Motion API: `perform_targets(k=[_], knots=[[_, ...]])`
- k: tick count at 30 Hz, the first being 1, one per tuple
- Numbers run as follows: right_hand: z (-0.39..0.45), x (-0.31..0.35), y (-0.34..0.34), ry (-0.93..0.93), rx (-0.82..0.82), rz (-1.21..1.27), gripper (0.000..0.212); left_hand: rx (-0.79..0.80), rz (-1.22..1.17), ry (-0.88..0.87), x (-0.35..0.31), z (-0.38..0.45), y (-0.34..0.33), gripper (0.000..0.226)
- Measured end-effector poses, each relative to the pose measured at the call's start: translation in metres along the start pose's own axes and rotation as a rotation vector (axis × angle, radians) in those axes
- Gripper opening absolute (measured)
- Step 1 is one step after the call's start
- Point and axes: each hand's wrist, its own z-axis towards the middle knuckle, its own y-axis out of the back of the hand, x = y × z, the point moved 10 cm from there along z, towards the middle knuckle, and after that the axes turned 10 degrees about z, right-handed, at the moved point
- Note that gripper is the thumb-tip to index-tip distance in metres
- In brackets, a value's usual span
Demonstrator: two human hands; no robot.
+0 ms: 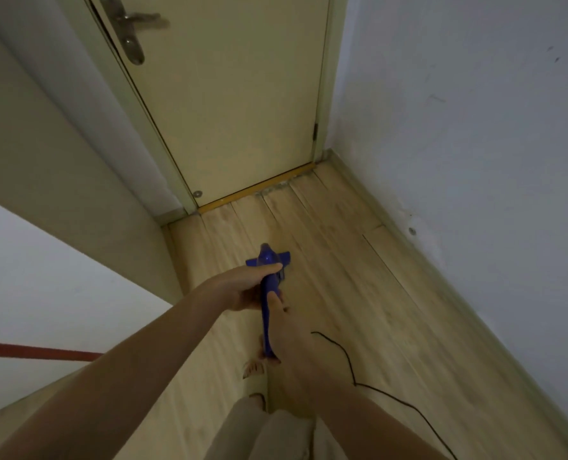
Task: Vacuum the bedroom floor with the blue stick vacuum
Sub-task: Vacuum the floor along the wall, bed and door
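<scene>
Both hands grip blue plastic stick vacuum [268, 290]: left hand [243, 287] wraps upper body, right hand [289, 333] holds handle, over light wood-plank floor [359, 293].

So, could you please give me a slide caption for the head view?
Both hands, left hand and right hand, grip the blue stick vacuum over the wooden floor before a closed door.

door [229, 104] ahead, shut | wall [475, 127] right | vacuum [269, 280] on floor [359, 293] before door, between both hands | cord [352, 370] trailing right

bare forearms [150, 370], beige trousers [266, 433], sandal [253, 368]
</scene>
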Motion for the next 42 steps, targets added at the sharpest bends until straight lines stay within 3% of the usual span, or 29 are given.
perform_targets(k=[4, 8, 13, 17, 24, 37, 42], knots=[[0.037, 0.020, -0.004, -0.073, -0.039, -0.026, 0.042, -0.082, -0.015, -0.041, -0.029, 0.026, 0.024, 0.037], [0.077, 0.038, 0.000, -0.084, -0.086, -0.096, 0.053, -0.036, -0.080, -0.037, -0.051, 0.053, 0.031, 0.023], [0.115, 0.046, -0.003, -0.144, -0.104, -0.054, 0.061, -0.045, -0.075, -0.027, -0.069, 0.083, 0.048, 0.035], [0.132, 0.043, -0.018, -0.255, -0.115, 0.051, 0.054, -0.058, -0.081, 0.005, -0.069, 0.104, 0.067, 0.032], [0.125, 0.074, -0.022, -0.045, -0.048, -0.170, 0.054, -0.078, -0.188, -0.047, -0.078, 0.094, 0.076, 0.021], [0.040, 0.051, 0.069, 0.029, 0.176, -0.304, 0.048, -0.142, -0.461, -0.058, -0.031, 0.013, -0.037, 0.030], [0.006, 0.049, 0.103, 0.060, 0.248, -0.519, 0.050, -0.196, -0.551, -0.057, -0.002, -0.015, -0.078, 0.026]])
